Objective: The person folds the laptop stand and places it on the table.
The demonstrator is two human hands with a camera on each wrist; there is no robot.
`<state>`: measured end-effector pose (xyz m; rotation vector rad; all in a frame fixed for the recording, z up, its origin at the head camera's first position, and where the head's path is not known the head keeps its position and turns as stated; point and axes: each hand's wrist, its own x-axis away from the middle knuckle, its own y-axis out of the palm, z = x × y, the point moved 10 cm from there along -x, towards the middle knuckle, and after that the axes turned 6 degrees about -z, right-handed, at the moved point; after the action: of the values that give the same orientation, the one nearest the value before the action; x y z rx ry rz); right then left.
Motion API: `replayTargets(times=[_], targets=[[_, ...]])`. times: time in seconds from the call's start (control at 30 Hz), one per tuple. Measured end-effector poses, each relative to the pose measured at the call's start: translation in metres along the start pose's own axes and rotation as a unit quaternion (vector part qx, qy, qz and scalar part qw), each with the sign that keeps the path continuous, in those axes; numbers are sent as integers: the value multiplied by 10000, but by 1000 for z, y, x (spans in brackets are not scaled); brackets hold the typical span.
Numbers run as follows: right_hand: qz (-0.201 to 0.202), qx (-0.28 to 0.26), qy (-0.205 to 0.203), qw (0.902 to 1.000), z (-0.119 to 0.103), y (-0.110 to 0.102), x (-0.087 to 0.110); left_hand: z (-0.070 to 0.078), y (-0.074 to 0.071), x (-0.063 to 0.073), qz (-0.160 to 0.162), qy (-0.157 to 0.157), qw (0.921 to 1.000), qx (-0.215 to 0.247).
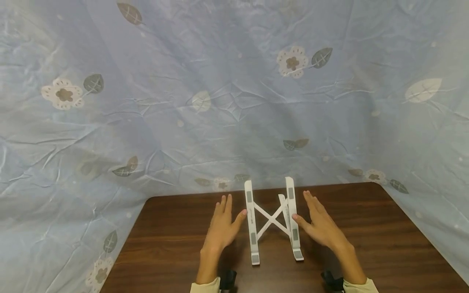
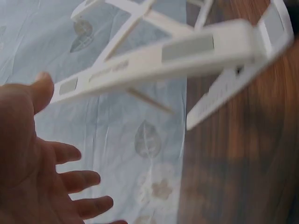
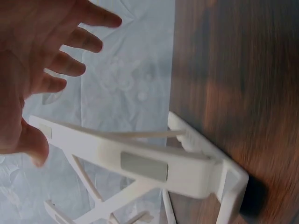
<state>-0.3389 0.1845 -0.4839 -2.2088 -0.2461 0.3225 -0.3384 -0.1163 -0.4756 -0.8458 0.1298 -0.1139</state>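
A white folding laptop stand (image 1: 251,219) with grey pads on its rails and crossed braces stands unfolded on the brown table. To its left is my left hand (image 1: 221,228), fingers straight and thumb at the left rail. My right hand (image 1: 324,228) mirrors this on the other side, its thumb at the right rail. In the left wrist view, the thumb meets the upper end of the stand (image 2: 140,67), while the other fingers (image 2: 81,181) are spread apart from it. The right wrist view shows a thumb (image 3: 35,144) beside the rail's upper end; whether it presses there I cannot tell.
The dark wood-grain table (image 1: 165,240) extends to both sides of the stand. A pale blue cloth (image 1: 234,101) with leaf and flower prints hangs behind and around the table. Black straps (image 1: 228,280) sit at both wrists.
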Motion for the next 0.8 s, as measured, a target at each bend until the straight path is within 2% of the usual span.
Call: replayTargets(times=[0.13, 0.23, 0.37, 0.47, 0.57, 0.8], targets=[[185, -164, -128, 9996, -5, 2, -4, 7, 12, -6, 42, 217, 9983, 541], [415, -311, -413, 9978, -9, 4, -7, 14, 18, -10, 117, 617, 9953, 741], [865, -732, -698, 9911, -10, 4, -8, 19, 20, -14, 435, 1176, 9879, 911], [1133, -1175, -715, 9840, -5, 4, -9, 17, 20, -14, 701, 1409, 9817, 1073], [1295, -1426, -777, 9782, 0, 2, -9, 16, 19, -15, 816, 1503, 9772, 1260], [1378, -1357, -923, 9768, -3, -4, -10, 12, 18, -18, 968, 1396, 9751, 1426]])
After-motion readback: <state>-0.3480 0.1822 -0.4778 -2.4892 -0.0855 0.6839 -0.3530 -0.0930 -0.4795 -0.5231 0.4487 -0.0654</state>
